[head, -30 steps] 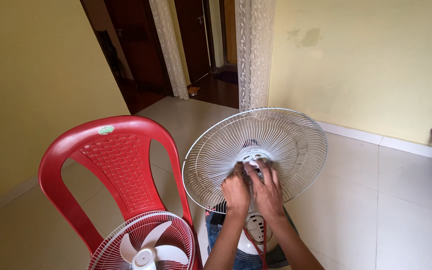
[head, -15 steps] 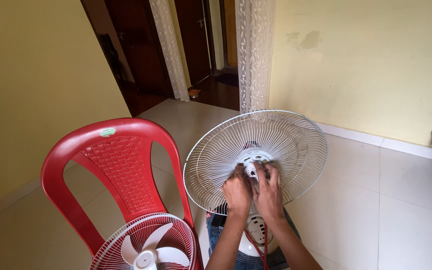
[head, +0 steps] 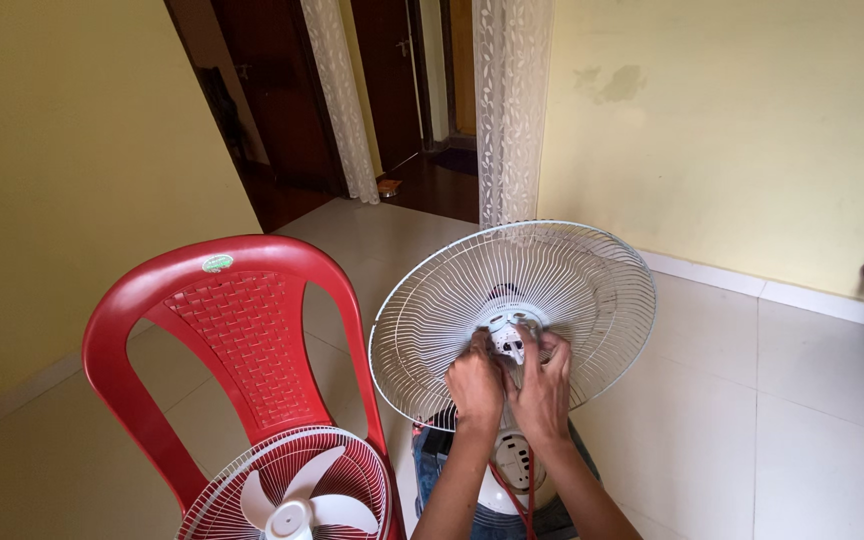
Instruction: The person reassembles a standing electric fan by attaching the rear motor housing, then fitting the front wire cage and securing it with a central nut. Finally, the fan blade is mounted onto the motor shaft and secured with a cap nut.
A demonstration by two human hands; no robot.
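Right at the middle of the white wire fan guard (head: 512, 310), both hands work on the small white hub (head: 509, 335). Left hand (head: 475, 385) is curled with its fingertips pinched against the hub's left side; right hand (head: 543, 388) is wrapped around the right side, fingers bent over the hub's edge. Whether either one grips a separate small part cannot be told, since the fingers cover it. The guard faces up and tilts toward the far wall, and beneath the wrists sits the fan's white motor body (head: 509, 470) with a red cord (head: 524, 495) running down beside it. Just to the left stands a red plastic chair (head: 214, 345), and on its seat lies a second guard with white fan blades (head: 287, 498) inside. Behind, lace curtains (head: 512, 100) hang at a dark doorway (head: 282, 100).
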